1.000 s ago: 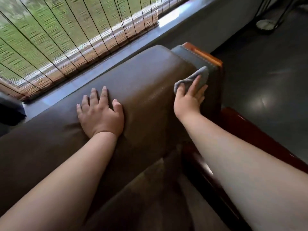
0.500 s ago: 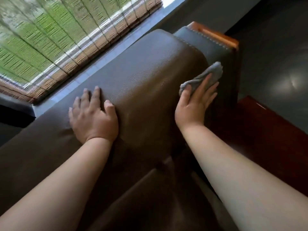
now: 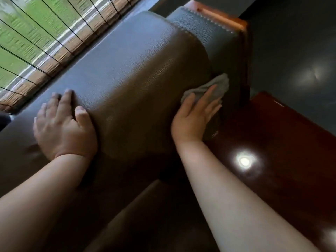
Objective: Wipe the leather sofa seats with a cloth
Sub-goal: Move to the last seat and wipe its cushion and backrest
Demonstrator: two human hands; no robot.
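Person leaning over the back cushion (image 3: 138, 73) of a dark brown leather sofa, both forearms bare and stretched forward. Left hand (image 3: 63, 124) lies flat on the rounded top of the cushion, palm down, fingers spread and slack, gripping nothing. Right hand (image 3: 194, 115) is pressed flat against the right end of the same cushion, fingers extended and close together, pinning a crumpled grey cloth (image 3: 214, 86) to the leather; the cloth bunches out past the fingertips, up toward the seam where the cushion meets the side panel (image 3: 218, 37). That panel is greyer leather with a line of pale stitching along its upper edge, capped by an orange-brown wooden rail (image 3: 223, 15). Just right of the right hand, a glossy dark red wooden armrest (image 3: 272, 142) carries a bright round reflection. The seat below, between the two forearms, sits in deep shadow and shows little detail. Behind the sofa, a bamboo blind (image 3: 45, 42) with green light coming through it. Dark polished floor (image 3: 300, 60) to the far right.
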